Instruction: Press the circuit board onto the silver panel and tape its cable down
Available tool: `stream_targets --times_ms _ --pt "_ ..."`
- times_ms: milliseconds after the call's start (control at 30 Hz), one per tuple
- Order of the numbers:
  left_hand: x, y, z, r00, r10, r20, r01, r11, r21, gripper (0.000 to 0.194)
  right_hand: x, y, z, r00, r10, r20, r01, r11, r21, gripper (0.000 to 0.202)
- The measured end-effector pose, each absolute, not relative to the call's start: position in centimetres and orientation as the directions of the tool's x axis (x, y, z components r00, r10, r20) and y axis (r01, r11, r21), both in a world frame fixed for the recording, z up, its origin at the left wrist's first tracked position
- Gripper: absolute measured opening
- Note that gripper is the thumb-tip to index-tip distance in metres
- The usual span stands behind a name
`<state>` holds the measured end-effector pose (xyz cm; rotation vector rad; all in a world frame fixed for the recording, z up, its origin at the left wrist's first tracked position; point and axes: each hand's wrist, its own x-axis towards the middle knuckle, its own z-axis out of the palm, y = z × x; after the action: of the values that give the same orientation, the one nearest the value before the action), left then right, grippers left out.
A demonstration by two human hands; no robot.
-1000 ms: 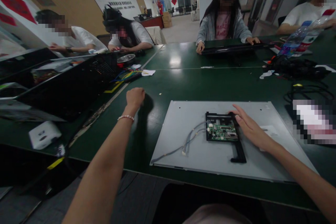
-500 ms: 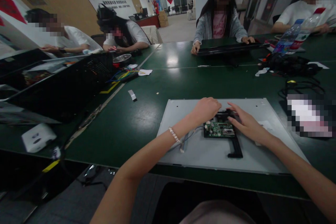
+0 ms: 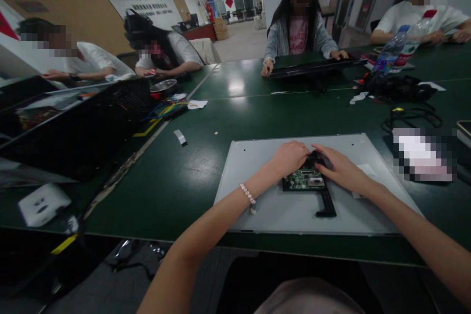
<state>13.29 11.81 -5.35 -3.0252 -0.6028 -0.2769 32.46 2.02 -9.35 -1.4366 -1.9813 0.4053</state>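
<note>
Black bracket (image 3: 326,202): far end between left fingers (image 3: 302,148), right fingers (image 3: 321,148).

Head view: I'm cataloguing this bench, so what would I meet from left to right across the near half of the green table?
White plastic device → pale strip with a dark end → tiny pale scrap → beaded bracelet → left hand → right hand → pixelated object.

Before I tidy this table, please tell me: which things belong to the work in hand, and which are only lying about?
Work in hand: black bracket, green circuit board, grey panel beneath.

Apparently just lying about: plastic bottles, white box, perhaps the pale strip.
</note>
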Motion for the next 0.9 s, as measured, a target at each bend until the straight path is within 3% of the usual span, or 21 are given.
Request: stream_targets --times_ms 533,733,900 --pt "13.4 11.3 -5.3 0.892 0.396 0.218 0.403 -0.915 0.013 0.023 32.4 2.0 -8.9 -0.189 0.927 0.323 0.721 0.355 -0.595 0.054" --pt "11.2 12.2 -4.2 0.832 0.49 0.259 0.483 -0.87 0.097 0.028 32.4 1.9 -8.8 -0.175 0.931 0.321 0.707 0.346 -0.616 0.055" --pt "5.0 16.1 -2.9 0.717 0.634 0.29 0.647 -0.76 0.059 0.028 32.4 1.8 -8.7 -0.142 0.946 0.292 0.691 0.305 -0.656 0.055"
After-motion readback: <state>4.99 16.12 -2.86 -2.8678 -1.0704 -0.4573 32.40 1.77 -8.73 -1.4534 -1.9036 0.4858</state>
